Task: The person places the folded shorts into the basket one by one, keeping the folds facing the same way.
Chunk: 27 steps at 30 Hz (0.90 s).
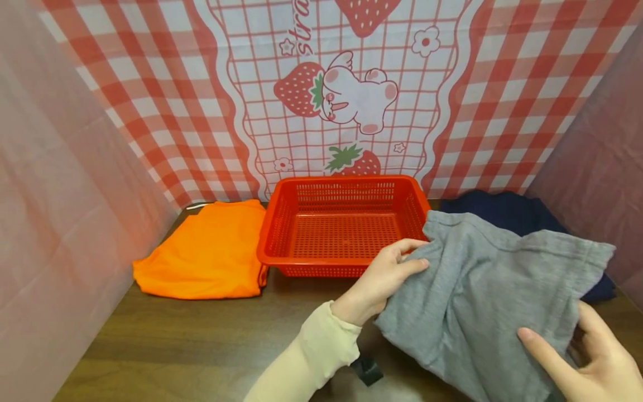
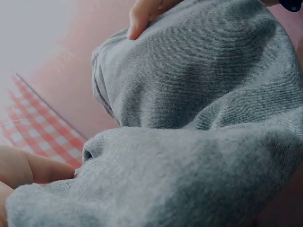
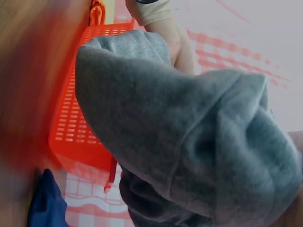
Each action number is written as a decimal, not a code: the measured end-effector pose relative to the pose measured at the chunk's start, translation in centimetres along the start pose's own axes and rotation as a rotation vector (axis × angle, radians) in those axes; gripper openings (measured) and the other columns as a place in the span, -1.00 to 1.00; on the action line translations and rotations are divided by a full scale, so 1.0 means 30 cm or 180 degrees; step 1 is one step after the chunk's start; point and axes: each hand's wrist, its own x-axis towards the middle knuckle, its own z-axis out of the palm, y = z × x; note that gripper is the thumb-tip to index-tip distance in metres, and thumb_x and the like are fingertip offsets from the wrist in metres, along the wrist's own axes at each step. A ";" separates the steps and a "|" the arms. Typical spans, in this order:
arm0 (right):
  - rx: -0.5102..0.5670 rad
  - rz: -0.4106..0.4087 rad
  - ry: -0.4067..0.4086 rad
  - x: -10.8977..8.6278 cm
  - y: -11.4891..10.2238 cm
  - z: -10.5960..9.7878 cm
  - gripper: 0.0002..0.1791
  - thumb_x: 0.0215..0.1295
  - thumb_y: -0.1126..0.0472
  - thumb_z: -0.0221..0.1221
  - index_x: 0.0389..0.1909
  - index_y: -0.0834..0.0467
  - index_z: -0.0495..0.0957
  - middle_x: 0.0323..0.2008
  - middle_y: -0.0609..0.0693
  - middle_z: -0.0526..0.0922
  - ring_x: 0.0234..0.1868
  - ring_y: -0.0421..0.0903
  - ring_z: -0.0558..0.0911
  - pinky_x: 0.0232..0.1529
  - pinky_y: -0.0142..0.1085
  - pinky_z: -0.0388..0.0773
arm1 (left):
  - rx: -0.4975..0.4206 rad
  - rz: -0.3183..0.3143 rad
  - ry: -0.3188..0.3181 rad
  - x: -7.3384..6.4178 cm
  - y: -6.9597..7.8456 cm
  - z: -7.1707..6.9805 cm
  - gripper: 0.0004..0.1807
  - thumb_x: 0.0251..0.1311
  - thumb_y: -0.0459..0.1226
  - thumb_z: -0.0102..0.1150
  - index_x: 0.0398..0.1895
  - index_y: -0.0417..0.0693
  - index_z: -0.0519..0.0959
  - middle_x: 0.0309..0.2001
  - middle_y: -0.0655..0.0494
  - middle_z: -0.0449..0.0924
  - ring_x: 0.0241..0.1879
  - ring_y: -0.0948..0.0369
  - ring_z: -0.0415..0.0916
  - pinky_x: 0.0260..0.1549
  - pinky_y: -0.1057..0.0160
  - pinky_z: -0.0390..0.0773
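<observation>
Grey cloth (image 1: 502, 290), held up between both hands over the right part of the counter (image 1: 176, 346), partly hiding navy cloth (image 1: 497, 207) behind and, in the head view, overlapping a corner of the red basket (image 1: 341, 261). Pinched at its left edge between thumb and fingers of the left hand (image 1: 384, 276). Gripped at the right by the right hand (image 1: 595, 354), thumb on the near face, other fingers partly hidden behind. Creased through the middle. Just left of the basket, orange cloth (image 1: 206, 251), lying flat. Behind, a checked curtain (image 1: 176, 95) with printed strawberries.
</observation>
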 end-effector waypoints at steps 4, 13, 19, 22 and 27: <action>-0.0030 0.0049 0.0085 0.005 -0.018 0.008 -0.41 -0.09 0.62 0.22 -0.04 0.05 0.45 -0.36 -0.33 0.56 -0.41 -0.45 0.51 -0.47 -0.66 0.40 | 0.0031 0.0018 0.0023 -0.006 0.023 -0.010 -0.68 0.14 -0.36 0.12 0.00 -0.03 0.49 -0.16 0.00 0.60 -0.36 0.27 0.51 -0.32 0.31 0.49; -0.0170 -0.0029 0.0045 0.043 -0.056 0.025 -0.42 -0.02 0.52 0.24 0.03 0.02 0.42 -0.32 -0.34 0.51 -0.39 -0.50 0.51 -0.45 -0.68 0.39 | 0.0184 0.0070 -0.0001 -0.022 0.061 -0.035 -0.50 -0.02 -0.46 0.23 0.03 0.05 0.42 -0.17 0.16 0.52 -0.26 0.29 0.48 -0.24 0.30 0.47; -0.0079 -0.0019 0.0005 0.051 -0.059 0.034 -0.39 -0.01 0.54 0.22 0.08 0.07 0.39 -0.32 -0.27 0.52 -0.40 -0.47 0.55 -0.48 -0.64 0.44 | 0.0181 0.0086 -0.0022 -0.025 0.074 -0.044 -0.42 -0.05 -0.55 0.20 0.08 0.04 0.38 -0.14 0.09 0.52 -0.30 0.27 0.49 -0.29 0.30 0.49; 0.0080 0.0057 0.0000 0.051 -0.057 0.033 -0.39 0.00 0.56 0.20 0.10 0.09 0.37 -0.30 -0.24 0.54 -0.40 -0.43 0.57 -0.50 -0.60 0.46 | 0.0159 0.0069 -0.0040 -0.025 0.079 -0.051 -0.41 -0.04 -0.56 0.18 0.09 0.03 0.37 -0.14 0.08 0.53 -0.31 0.26 0.50 -0.31 0.29 0.50; 0.0486 -0.0177 -0.0089 0.053 -0.060 0.040 -0.36 -0.03 0.65 0.15 0.12 0.20 0.34 -0.28 -0.17 0.57 -0.38 -0.39 0.59 -0.48 -0.58 0.48 | 0.0229 0.0048 -0.0071 -0.030 0.090 -0.065 -0.43 -0.02 -0.48 0.21 0.09 0.09 0.36 -0.13 0.14 0.51 -0.25 0.26 0.49 -0.25 0.27 0.49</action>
